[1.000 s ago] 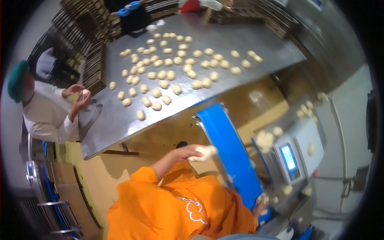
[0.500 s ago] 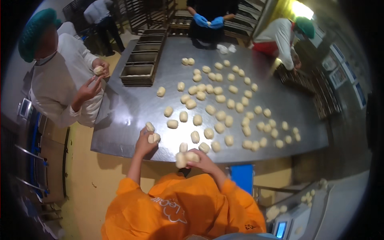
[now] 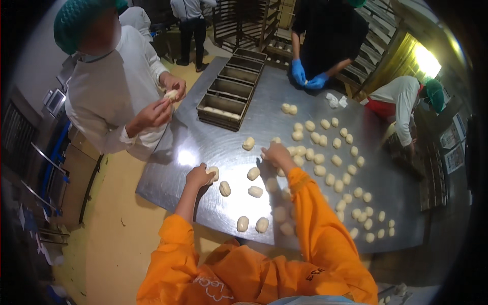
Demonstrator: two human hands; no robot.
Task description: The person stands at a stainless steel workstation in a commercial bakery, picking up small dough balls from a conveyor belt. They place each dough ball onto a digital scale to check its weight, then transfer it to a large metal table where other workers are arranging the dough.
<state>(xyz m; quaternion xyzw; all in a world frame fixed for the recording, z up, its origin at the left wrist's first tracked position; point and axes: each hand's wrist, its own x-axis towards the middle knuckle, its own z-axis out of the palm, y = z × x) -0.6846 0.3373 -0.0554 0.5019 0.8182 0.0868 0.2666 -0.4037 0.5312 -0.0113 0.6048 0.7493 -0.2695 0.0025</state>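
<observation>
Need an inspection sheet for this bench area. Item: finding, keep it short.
Surface: grey metal table, shiny, with glare near the person.
Work items: pale oval dough pieces scattered about, mostly toward the right; dark rectangular metal tins in a row, the nearest with pale contents.
Clutter: crumpled white material near the far edge.
Left grip: at a dough piece; firmness of hold unclear.
Right grip: among dough pieces; fingertips partly hidden.
Cables: nothing seen.
Surroundings: white-clad co-worker at left handling dough; blue gloves of another at the far edge; dark slatted rack beyond.
</observation>
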